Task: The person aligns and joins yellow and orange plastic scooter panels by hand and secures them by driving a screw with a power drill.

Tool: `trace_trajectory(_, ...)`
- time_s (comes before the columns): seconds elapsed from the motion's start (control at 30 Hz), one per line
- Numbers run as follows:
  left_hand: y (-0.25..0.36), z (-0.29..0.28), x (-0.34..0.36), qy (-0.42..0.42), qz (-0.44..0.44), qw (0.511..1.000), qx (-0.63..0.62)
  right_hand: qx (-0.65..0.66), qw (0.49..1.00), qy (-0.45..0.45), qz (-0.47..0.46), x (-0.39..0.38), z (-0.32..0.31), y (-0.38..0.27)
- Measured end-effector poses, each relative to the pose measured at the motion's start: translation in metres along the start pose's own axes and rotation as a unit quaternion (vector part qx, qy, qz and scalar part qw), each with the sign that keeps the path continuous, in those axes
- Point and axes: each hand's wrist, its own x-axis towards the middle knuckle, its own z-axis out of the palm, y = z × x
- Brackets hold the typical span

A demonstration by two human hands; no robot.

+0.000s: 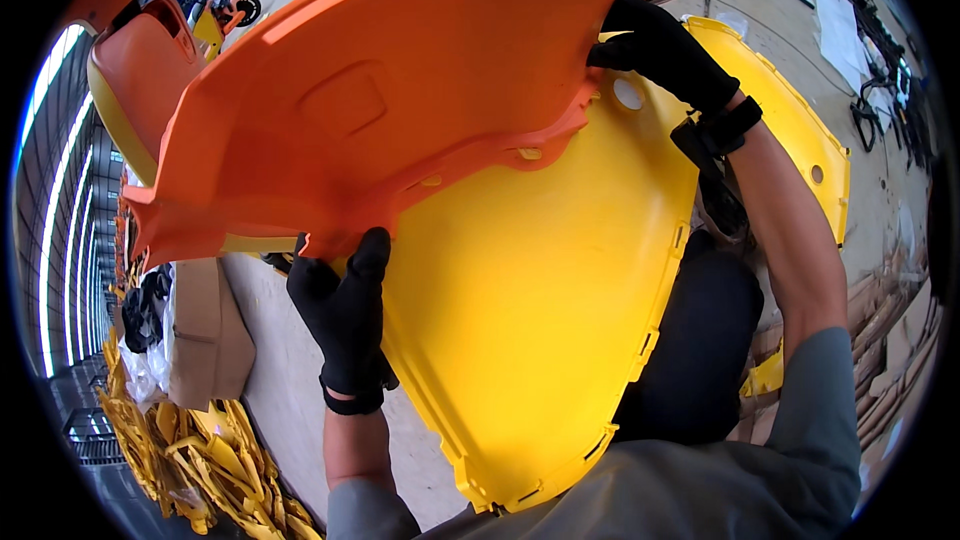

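Note:
A large curved orange plastic panel (pixel 400 70) spans the upper part of the view, tilted, with notched tabs along its lower edge. My left hand (pixel 345 320), in a black glove, is closed on the panel's lower left edge, thumb and fingers pinching it. In a matching glove, my right hand (pixel 670 50) grips the orange panel's right end; its fingertips are partly hidden behind the rim. Beneath the orange panel lies a big yellow plastic panel (pixel 530 290), its slotted rim reaching down to my lap. The orange panel covers the upper part of the yellow one.
Another yellow panel (pixel 775 105) with round holes lies on the floor at right. An orange-and-yellow moulded part (pixel 150 80) stands at left, above a cardboard box (pixel 208 330) and a heap of yellow scraps (pixel 215 455). Cardboard strips (pixel 870 380) and black parts (pixel 900 100) litter the right side.

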Motion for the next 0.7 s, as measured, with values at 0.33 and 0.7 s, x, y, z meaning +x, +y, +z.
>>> trace_trajectory(0.33, -0.015, -0.005, 0.006, -0.006, 0.054, 0.996, -0.067, -0.011, 0.999, 0.014, 0.032, 0.0, 0.002, -0.003)
trace_trajectory(0.7, -0.027, -0.01, 0.005, -0.016, 0.016, 0.992, -0.124, 0.0, 0.999, 0.002, 0.038, 0.002, 0.001, 0.002)
